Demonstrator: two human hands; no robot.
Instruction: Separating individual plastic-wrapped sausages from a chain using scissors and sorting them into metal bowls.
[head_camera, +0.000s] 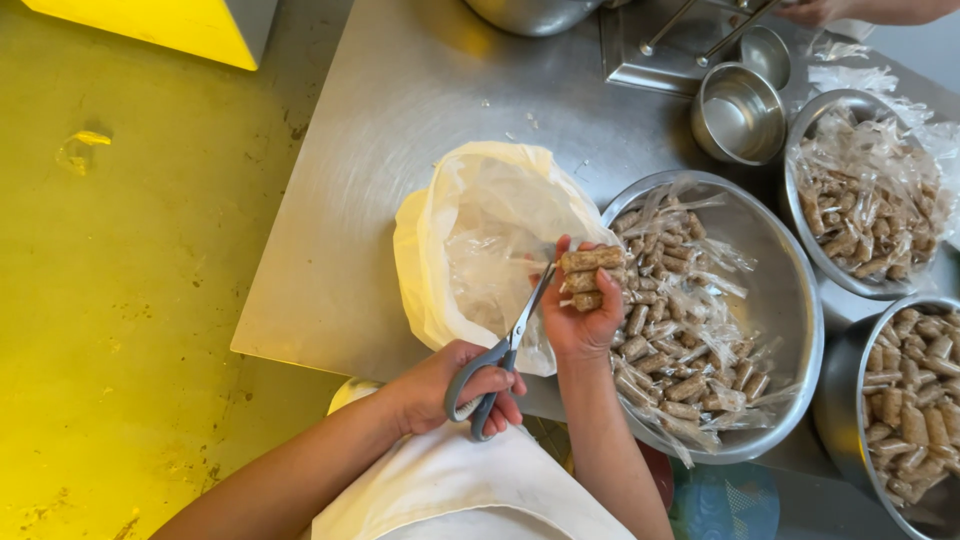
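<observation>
At the bottom centre of the frame a white apron (460, 490) is seen, and just above it the left hand (470, 385) is clenched around the grey handles of a pair of scissors (500, 360), whose blades point up and to the right. The tips of the blades are placed at the end of a small bundle of wrapped brown sticks (588, 275), which is grasped firmly in the right hand (580, 315) near the centre of the frame. The bundle is held over the edge between a white plastic bag (470, 250), open on the steel table (400, 110), and a large steel bowl (790, 330) to its right, in which many more wrapped sticks lie among loose clear film. The step in hand is judged to be the cutting of the wrapper ends, with the bag probably used for the waste film. For the next move, a small and exact closing of the blades is called for, so that only film is cut and the fingers are kept away. At the lower right edge, another bowl (850, 400) with bare sticks is seen. Higher on the right, a bowl of wrapped pieces (800, 190) and a small empty steel cup (740, 115) are standing. In the upper left, a yellow floor (110, 300) is visible.
</observation>
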